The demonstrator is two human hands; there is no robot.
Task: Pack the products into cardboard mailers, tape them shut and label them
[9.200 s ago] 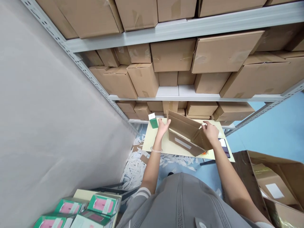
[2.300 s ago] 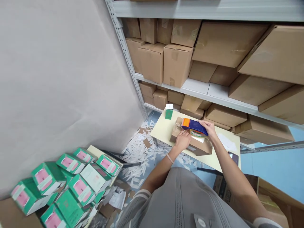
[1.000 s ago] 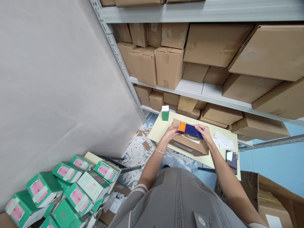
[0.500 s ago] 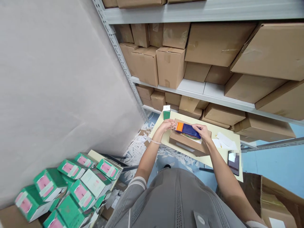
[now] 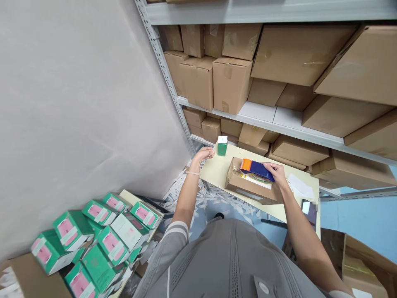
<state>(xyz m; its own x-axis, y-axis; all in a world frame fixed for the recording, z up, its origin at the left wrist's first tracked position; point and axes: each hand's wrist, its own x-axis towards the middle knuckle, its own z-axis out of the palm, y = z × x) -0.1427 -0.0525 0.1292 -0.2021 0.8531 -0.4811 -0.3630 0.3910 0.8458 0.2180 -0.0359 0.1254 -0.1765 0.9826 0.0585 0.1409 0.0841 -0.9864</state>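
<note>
Blue-and-orange plastic tape dispenser (image 5: 254, 168): rear end covered by the right hand (image 5: 277, 172). Brown rectangular cardboard box (image 5: 234, 184): top partly hidden beneath dispenser. Dark phone (image 5: 309, 212): right edge blurred by pixelation. Green-and-pink cardboard cartons (image 5: 113, 244): print too small to read. Open brown cardboard bin (image 5: 334, 247): cut off, lower right.

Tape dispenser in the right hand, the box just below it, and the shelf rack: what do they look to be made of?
Tape dispenser: probably plastic, smooth, with solid dark blue and orange colouring.
Box: brown cardboard, matte beside the shiny tape near its left end.
Shelf rack: likely metal, pale grey, judging by its slotted upright; whether painted or bare is unclear.
</note>
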